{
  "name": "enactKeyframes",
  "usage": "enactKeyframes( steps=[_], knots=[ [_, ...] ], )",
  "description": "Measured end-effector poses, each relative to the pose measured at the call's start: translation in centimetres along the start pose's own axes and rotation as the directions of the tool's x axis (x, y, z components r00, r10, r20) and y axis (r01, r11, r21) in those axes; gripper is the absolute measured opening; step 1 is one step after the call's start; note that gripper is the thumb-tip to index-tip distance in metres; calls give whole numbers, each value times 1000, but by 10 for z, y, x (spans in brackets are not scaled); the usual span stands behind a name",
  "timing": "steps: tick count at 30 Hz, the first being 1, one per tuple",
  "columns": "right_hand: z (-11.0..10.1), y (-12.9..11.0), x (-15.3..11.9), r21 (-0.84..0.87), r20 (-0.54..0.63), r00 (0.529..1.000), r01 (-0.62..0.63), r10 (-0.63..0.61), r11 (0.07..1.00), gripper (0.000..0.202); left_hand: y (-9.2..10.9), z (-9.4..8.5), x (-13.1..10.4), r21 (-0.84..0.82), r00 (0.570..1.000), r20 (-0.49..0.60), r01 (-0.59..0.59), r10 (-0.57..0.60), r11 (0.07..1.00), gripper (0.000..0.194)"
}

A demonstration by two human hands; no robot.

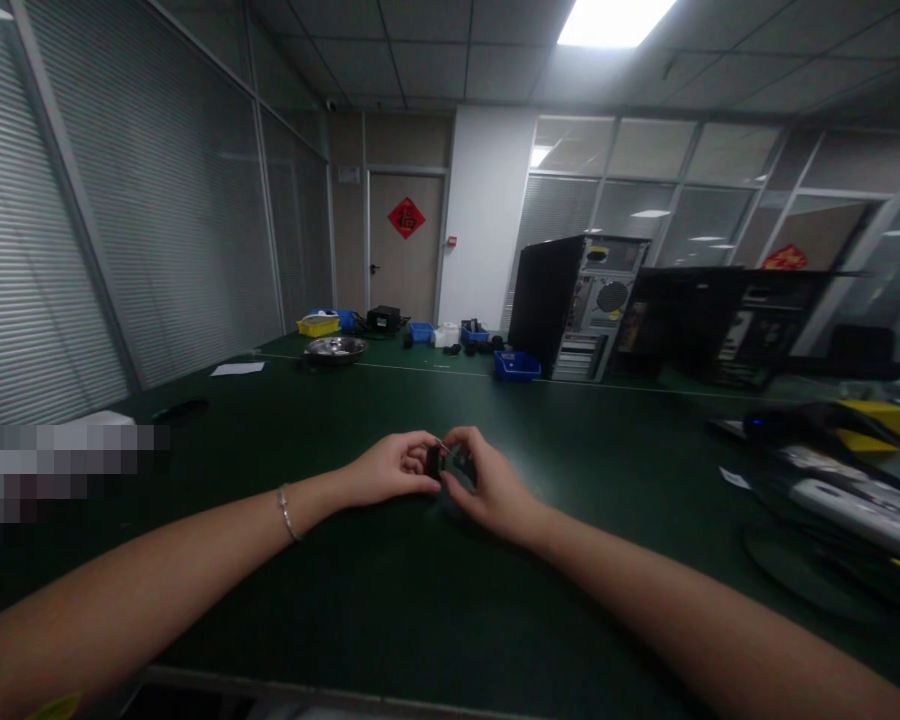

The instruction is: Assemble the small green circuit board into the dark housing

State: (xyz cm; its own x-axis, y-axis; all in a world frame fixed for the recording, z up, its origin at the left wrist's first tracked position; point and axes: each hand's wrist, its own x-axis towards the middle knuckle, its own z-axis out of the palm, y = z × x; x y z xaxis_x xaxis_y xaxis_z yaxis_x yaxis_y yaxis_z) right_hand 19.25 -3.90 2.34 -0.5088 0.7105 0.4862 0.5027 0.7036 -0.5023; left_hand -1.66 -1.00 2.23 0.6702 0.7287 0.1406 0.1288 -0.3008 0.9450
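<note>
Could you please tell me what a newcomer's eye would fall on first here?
Probably the red diamond sign on the door at the back, vivid in a dim room. Next might come the left hand and right hand, meeting around a small dark object over the green table. The black computer tower looms behind, right of centre.
</note>
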Motion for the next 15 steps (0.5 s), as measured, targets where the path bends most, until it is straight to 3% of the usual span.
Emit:
enactKeyframes(
  steps=[10,15],
  knots=[
    [-1,-4,0,-148,13,1000,19,-17,989,34,-3,1,0,88,999,-42,-23,27,996,49],
    [1,-5,1,-201,43,999,31,-23,979,38,-1,4,-1,-10,999,-15,-43,42,999,40]
  ],
)
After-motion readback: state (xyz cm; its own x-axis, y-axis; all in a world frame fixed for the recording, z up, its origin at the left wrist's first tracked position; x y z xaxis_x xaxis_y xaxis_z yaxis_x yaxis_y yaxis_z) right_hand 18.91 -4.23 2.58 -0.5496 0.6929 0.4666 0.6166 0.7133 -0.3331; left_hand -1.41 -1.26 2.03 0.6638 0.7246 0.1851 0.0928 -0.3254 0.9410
